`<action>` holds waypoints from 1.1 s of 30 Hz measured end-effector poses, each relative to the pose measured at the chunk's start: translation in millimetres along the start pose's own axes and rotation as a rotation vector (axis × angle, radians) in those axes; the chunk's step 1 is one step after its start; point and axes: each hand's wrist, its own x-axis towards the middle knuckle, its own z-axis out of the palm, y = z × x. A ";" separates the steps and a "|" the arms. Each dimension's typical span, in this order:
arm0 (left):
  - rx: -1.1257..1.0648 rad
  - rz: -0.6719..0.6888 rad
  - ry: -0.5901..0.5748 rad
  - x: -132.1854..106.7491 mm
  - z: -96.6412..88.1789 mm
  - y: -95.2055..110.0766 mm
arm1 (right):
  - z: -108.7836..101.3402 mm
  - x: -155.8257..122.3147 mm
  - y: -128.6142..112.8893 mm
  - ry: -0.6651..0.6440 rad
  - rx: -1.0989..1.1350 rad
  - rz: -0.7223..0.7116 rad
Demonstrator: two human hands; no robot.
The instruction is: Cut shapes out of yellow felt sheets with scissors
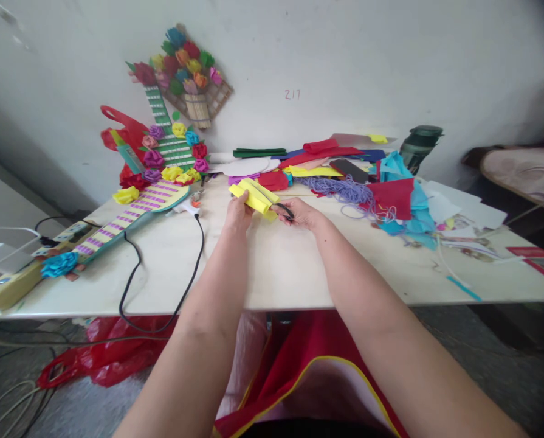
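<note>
Left hand (239,213) is pinching yellow paper (252,199), seemingly light and tearable, best held near the thumb; right hand (302,214), alongside, is gripping scissors (290,213).

A bright yellow craft sheet (256,202) is held up near the middle of the scene, bent over on itself so that its layers overlap in a loose fold. It is plain and soft-looking — paper or cloth, the view does not settle which. Its upper edge slants down from the far left to the near right, and a paler flap hangs on the near right side.

The scissors (290,213) meet the sheet from the right. Their dark, curved handle sits at its right end, while slim greyish blades point left and away, lying along the yellow — how far they are parted is too blurred to tell.
</note>
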 end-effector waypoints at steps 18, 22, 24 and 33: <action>0.060 -0.023 -0.053 -1.8 1.1 -7.8 | -0.6 -6.0 -5.5 0.038 -0.025 0.038; 0.056 -0.023 -0.035 -1.4 1.0 -7.3 | 0.1 -5.6 -5.8 0.045 -0.027 0.036; 0.053 -0.024 -0.028 -2.1 1.7 -6.4 | 0.0 -5.0 -4.8 0.043 -0.031 0.026; 0.045 -0.031 -0.017 -4.7 4.5 -4.5 | -1.4 -1.4 0.2 0.040 -0.030 -0.015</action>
